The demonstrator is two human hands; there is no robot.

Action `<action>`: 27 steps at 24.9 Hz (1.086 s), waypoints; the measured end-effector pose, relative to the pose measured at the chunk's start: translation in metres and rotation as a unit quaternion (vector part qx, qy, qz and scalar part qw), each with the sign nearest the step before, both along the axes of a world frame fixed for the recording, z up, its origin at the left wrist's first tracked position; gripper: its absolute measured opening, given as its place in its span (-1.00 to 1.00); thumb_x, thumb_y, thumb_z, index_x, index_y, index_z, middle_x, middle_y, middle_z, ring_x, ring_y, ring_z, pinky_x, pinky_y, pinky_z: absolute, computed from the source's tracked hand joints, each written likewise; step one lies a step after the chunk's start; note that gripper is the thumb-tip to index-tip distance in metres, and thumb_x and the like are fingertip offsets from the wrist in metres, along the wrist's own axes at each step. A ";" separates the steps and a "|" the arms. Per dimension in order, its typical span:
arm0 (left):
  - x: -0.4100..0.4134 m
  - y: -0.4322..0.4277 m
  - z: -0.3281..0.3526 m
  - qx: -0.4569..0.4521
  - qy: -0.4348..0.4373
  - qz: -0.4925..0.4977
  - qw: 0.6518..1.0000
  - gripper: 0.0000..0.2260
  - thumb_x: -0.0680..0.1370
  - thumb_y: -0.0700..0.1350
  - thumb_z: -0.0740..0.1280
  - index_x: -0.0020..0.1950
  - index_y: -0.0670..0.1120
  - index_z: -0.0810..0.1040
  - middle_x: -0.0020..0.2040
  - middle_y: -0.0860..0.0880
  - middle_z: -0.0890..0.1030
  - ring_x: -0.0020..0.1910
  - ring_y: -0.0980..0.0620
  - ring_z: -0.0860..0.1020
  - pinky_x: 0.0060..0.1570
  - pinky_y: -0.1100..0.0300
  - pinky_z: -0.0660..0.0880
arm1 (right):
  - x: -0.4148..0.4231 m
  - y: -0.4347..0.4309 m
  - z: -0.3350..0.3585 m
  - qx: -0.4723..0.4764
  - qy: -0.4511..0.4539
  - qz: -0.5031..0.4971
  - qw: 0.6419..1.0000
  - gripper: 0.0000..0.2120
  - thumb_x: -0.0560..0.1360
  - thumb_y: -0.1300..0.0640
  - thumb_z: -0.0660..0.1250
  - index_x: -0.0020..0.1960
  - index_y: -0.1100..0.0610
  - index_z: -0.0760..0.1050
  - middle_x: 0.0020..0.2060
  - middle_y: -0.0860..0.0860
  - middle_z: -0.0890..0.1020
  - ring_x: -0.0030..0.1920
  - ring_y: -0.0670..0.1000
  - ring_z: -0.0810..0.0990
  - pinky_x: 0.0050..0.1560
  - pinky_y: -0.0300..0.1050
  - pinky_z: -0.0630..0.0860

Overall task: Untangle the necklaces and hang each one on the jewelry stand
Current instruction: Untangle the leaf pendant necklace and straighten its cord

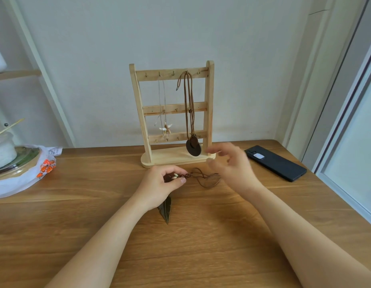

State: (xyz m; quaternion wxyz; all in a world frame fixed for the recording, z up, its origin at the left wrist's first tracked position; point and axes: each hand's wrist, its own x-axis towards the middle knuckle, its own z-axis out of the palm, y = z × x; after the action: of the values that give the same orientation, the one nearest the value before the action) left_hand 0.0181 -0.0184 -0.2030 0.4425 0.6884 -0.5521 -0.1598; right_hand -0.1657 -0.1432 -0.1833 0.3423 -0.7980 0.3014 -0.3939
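Observation:
A light wooden jewelry stand [209, 104] with three hook rails stands at the back of the table. A thin silver necklace with a starfish charm [166, 128] hangs from its top rail, left of middle. A brown cord necklace with a dark round pendant [193, 146] hangs from a top hook on the right. On the table in front lies a third brown cord necklace [203, 177] with pale beads and a bronze leaf pendant [166, 210]. My left hand [159, 187] pinches its beaded part. My right hand [232, 165] hovers blurred above the loose cord, fingers spread, holding nothing.
A black phone [278, 163] lies at the back right of the wooden table [201, 246]. At the left edge sits a plastic bag with orange print [45, 166] under a glass container. A wall runs behind the stand, a window frame on the right.

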 end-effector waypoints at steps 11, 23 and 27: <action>-0.003 -0.001 0.005 0.021 0.099 -0.049 0.994 -0.85 0.65 -0.15 0.28 -0.02 0.00 0.63 -0.23 0.07 0.55 -0.26 0.21 0.47 -0.14 0.30 0.41 | 0.009 0.006 -0.012 -0.066 0.073 0.087 0.991 -0.85 0.52 0.16 0.45 0.06 -0.02 0.64 -0.15 -0.12 0.64 -0.14 -0.13 0.57 -0.15 -0.35 0.44; 0.005 -0.006 -0.002 0.042 0.104 -0.019 0.993 -0.78 0.64 -0.14 0.28 -0.15 -0.05 0.64 -0.30 0.06 0.51 -0.27 0.10 0.44 -0.15 0.17 0.38 | 0.005 -0.002 0.002 0.486 -0.256 0.161 0.820 -0.83 0.59 0.17 0.22 -0.17 0.12 0.49 -0.22 0.01 0.55 -0.20 0.01 0.49 0.02 -0.03 0.37; 0.011 -0.004 -0.002 0.057 0.063 0.028 0.996 -0.83 0.64 -0.08 0.31 -0.10 0.00 0.65 -0.22 0.05 0.57 -0.27 0.11 0.47 -0.19 0.19 0.38 | -0.024 -0.031 0.014 0.556 -0.470 0.071 0.681 -0.90 0.56 0.15 0.29 -0.05 0.10 0.58 -0.36 -0.08 0.45 -0.29 -0.04 0.40 0.04 -0.09 0.31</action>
State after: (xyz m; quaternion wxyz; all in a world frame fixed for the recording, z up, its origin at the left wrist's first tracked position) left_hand 0.0287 -0.0222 -0.2050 0.4403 0.7167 -0.4934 -0.2214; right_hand -0.1899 -0.1747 -0.1694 0.8470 -0.1893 0.2067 -0.4516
